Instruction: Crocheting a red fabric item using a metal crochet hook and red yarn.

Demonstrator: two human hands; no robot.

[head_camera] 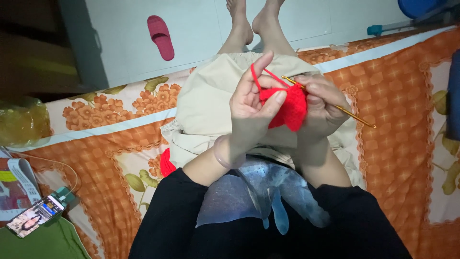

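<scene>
My left hand (251,103) pinches a small red crocheted piece (290,109) between thumb and fingers, with a strand of red yarn (257,76) running over the raised index finger. My right hand (322,104) grips a gold crochet hook (352,115), its tip stuck into the top edge of the red piece. Both hands are held above my lap, which is covered by beige cloth (211,100). A pale bangle sits on my left wrist.
I sit on a bed with an orange floral sheet (393,110). A ball of red yarn (166,164) lies by my left hip. A phone (36,217) with a lit screen rests at the lower left. A pink slipper (160,37) lies on the white floor beyond my bare feet.
</scene>
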